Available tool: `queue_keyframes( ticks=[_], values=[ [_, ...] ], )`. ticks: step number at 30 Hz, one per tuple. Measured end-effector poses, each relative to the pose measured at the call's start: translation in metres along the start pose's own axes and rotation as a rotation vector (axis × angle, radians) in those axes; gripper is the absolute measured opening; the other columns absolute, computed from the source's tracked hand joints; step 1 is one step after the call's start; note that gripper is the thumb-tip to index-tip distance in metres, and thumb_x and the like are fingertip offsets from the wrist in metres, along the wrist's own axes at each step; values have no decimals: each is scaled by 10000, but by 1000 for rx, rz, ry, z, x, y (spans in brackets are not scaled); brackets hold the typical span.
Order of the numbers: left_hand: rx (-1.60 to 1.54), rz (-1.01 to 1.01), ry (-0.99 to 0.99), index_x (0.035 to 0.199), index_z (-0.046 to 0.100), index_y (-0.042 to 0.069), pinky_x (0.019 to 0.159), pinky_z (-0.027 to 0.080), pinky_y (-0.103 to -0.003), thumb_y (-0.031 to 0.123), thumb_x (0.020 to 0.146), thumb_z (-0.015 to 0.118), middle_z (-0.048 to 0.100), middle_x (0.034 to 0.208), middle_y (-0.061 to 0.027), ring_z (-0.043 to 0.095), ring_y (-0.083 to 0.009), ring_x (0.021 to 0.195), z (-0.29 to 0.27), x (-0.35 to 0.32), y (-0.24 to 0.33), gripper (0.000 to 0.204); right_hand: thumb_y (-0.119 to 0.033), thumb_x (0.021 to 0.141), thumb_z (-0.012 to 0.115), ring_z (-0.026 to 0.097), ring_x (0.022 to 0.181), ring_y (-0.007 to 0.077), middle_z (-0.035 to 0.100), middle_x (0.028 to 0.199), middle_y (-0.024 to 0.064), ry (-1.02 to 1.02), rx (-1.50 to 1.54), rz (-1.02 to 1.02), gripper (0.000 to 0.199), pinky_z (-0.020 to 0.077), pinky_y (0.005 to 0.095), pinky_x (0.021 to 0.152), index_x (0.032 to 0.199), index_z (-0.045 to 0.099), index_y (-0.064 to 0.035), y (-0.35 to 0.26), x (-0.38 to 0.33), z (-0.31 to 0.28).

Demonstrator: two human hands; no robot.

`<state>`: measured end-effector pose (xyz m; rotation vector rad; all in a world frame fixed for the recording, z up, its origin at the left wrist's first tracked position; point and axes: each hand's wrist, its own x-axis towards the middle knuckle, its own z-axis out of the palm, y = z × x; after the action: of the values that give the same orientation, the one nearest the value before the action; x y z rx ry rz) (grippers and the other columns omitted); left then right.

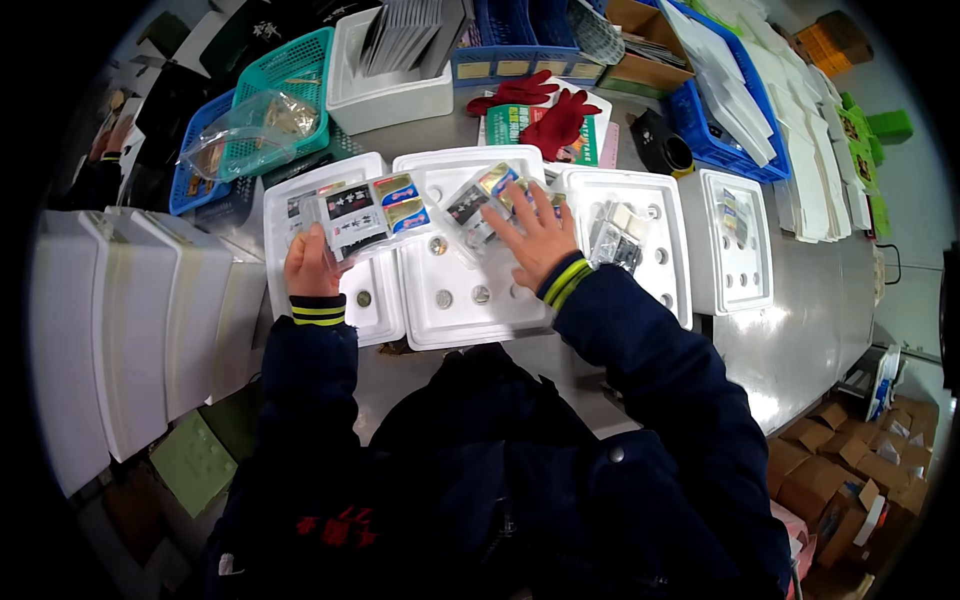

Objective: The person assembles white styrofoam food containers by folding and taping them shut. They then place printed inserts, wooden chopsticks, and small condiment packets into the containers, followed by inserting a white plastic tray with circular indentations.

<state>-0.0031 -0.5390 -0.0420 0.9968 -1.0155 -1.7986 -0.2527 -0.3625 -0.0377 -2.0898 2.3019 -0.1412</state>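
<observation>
My left hand (308, 262) grips the edge of a clear plastic pack (352, 215) of small black-and-white and gold-and-blue sachets, held above the left white foam box (380, 322). My right hand (545, 238) is open, fingers spread over a similar sachet pack (468, 208) that lies tilted in the middle foam box (425, 318). Whether its fingertips press on that pack, I cannot tell. Round recesses dot the floor of the middle box. In the foam box to the right (675, 225) lie more clear packs (616, 240), with black and white sachets inside.
A further foam box (762, 275) stands at the right. Behind are red gloves (562, 122) on printed sheets, a foam box of upright grey packets (390, 105), a green basket (310, 60) with a plastic bag, and blue crates (755, 85). Stacked foam boxes (130, 330) flank the left.
</observation>
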Motion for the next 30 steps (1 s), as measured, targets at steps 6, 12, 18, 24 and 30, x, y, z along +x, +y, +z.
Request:
queue_keyframes(
  ticks=[6,12,18,24,30],
  values=[
    [-86,74,-34,751,502,76,497,500,-237,197,883,539,612,746,-37,609,-119,648,-31,-4,-8,183,-100,683,586,477,1076,288,493,1197,92,107,-41,-151,447,438,464,794,1123,527,-147,22,43,31],
    [-94,112,80,736,496,91,451,471,-228,193,877,558,594,697,-16,587,-102,608,-56,-19,-1,185,-65,677,579,523,766,234,557,793,49,608,167,-244,179,427,354,590,850,573,-108,24,85,-11],
    [-93,27,140,717,479,93,476,508,-274,189,878,543,579,693,-31,570,-111,580,-58,-25,-6,198,-70,572,632,507,822,244,526,816,35,412,98,-325,255,451,351,676,808,547,-118,3,71,53],
    [-102,53,91,715,474,78,528,445,-230,151,898,507,560,702,-1,535,-70,630,-61,-37,0,200,-34,672,674,533,743,298,568,800,99,771,476,-159,167,447,337,671,812,586,-55,-2,49,-9],
    [220,37,-331,788,522,33,572,333,-185,99,880,520,456,692,45,395,-28,639,-25,-75,-16,114,-99,819,623,512,727,73,595,769,3,18,1531,254,94,421,233,650,788,617,-10,-13,-68,-26]
  ],
)
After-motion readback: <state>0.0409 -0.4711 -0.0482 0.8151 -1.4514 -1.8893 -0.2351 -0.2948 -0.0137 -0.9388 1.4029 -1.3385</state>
